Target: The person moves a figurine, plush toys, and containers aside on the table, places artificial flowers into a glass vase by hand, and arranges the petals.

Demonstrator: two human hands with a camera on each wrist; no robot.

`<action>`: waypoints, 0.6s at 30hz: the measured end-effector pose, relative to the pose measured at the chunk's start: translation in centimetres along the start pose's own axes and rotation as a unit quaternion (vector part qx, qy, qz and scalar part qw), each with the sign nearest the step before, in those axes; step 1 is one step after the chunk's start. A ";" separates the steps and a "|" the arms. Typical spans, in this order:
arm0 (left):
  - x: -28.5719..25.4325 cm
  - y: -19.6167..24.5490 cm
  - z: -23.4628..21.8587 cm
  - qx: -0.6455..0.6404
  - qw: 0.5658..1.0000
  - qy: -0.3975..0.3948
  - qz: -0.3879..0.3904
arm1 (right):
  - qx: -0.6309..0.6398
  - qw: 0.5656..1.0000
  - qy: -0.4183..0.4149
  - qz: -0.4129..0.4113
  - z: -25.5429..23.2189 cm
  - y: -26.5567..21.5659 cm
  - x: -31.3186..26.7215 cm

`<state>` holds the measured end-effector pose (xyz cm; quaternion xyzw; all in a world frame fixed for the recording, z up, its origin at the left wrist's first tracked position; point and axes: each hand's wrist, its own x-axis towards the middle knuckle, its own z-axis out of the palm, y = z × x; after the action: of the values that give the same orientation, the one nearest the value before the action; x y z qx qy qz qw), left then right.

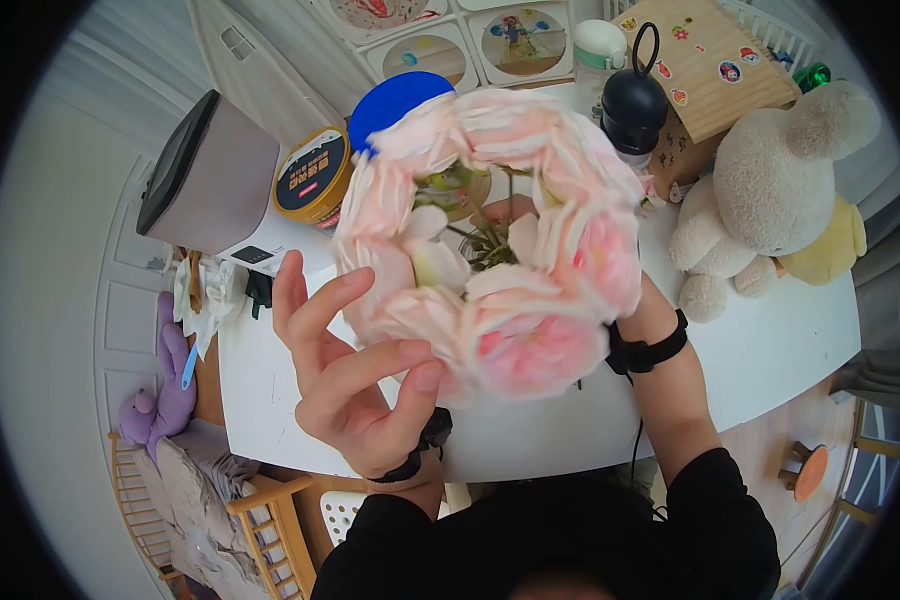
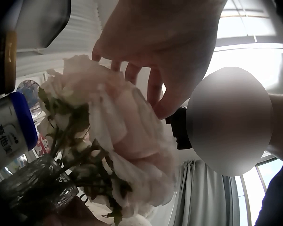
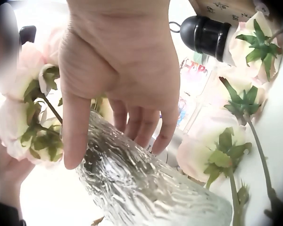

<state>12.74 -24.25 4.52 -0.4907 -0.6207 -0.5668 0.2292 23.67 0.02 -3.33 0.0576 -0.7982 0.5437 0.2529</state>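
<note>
My hands were apart, with the bunch of pale pink roses [image 1: 540, 350] between them. My right hand [image 3: 120, 70] was clamped round the clear, ridged glass vase [image 3: 146, 188], thumb on one side and fingers on the other. The stems ran down into the vase and the blooms made a ring above it, well in front of my chest. I could not tell whether its base touched the table [image 1: 790, 340].

My left hand [image 1: 360, 385] was at the near left edge of the blooms, its fingers spread, the thumb and forefinger tips close together by the petals; I could not tell whether they pinched one. More roses [image 3: 221, 160], with green leaves and stems, showed beyond the vase in the right wrist view.

Behind the bunch, to my left, were a tub [image 1: 315, 180] with a dark label on its lid, a round blue lid [image 1: 395, 105] and a grey box [image 1: 220, 170] with a black top. To my right stood a black-topped bottle [image 1: 635, 105], and near it sat a cream plush toy [image 1: 775, 185] beside a stickered wooden board [image 1: 710, 70].
</note>
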 end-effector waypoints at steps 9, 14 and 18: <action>0.2 -0.1 -0.6 0.037 0.999 -0.012 0.003 | -0.022 0.998 0.046 0.026 -0.4 -1.0 0.1; 0.7 0.2 -0.6 0.079 0.996 -0.043 -0.001 | -0.064 0.975 0.141 0.158 -5.7 -5.6 -1.3; 0.9 0.6 -0.3 0.117 0.990 -0.073 -0.022 | -0.109 0.952 0.280 -0.057 -3.8 -8.9 -1.6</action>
<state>12.76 -24.29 5.63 -0.4872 -0.7083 -0.4577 0.2268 29.63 -0.40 4.42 -0.0796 -0.7449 0.4323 0.5019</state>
